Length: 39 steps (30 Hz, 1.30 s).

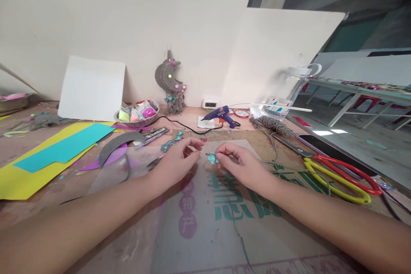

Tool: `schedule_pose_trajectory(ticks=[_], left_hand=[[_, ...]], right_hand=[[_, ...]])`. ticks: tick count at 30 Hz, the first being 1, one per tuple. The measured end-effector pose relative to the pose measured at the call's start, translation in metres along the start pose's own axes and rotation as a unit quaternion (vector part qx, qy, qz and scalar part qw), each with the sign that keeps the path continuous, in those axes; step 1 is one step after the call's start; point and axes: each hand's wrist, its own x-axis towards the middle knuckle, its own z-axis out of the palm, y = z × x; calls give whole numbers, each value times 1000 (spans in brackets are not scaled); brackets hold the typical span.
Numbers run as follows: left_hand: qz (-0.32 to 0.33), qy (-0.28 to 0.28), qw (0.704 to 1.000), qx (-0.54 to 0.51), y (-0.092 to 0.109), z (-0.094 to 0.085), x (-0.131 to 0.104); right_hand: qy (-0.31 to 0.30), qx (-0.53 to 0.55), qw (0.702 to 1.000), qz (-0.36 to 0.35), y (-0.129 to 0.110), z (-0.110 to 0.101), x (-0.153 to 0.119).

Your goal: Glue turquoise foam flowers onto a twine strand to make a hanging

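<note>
Between finger and thumb, my right hand (pixel 242 165) pinches a small turquoise flower-shaped piece (pixel 212 158) by its right edge. My left hand (pixel 178 160) hovers just left of that piece, its fingers curved and the thumb a little apart from the forefinger, with nothing visible between them. Beyond my left hand lie several small turquoise pieces on dark cord (pixel 171 141). Under both hands is a translucent sheet over a printed cardboard mat (pixel 205 231). A loose grey thread (pixel 239 233) runs across it toward me.
A blue glue gun (pixel 221 114) rests at the back, near grey yarn (pixel 272 126) and a clear bottle (pixel 284 94). Red-and-yellow-handled scissors (pixel 340 180) and a phone (pixel 337 154) lie right. Yellow and turquoise sheets (pixel 64 147) lie left. A grey moon ornament (pixel 169 79) hangs behind.
</note>
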Motion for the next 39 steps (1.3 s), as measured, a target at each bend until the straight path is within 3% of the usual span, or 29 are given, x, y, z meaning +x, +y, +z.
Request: schedule_pose_trajectory(ticks=[4,8,13,19,22,28,39], left_hand=[[17,-41,999,24,5,-2,-2],[30,-100,994,-24,8,-3,-4],[18,-100,994,-33,9,-2,-4],[26,-147,989,13,8,0,-6],[47,-140,987,64,9,-1,-6],[78,-53,991,98,11,-6,-3],[40,-106,987,116,10,0,-6]], right_hand=[[-15,-8,1000,1,1,1,0],[-16,-6,1000,-16,0,3,-1],[-3,-31,999,-16,-3,2,-2],[12,-58,998,-30,-1,-1,-3],[7,-62,998,-28,-2,-1,-3],[-10,-47,999,-22,-4,1,-2],[-12,-57,998,-37,-5,-1,-3]])
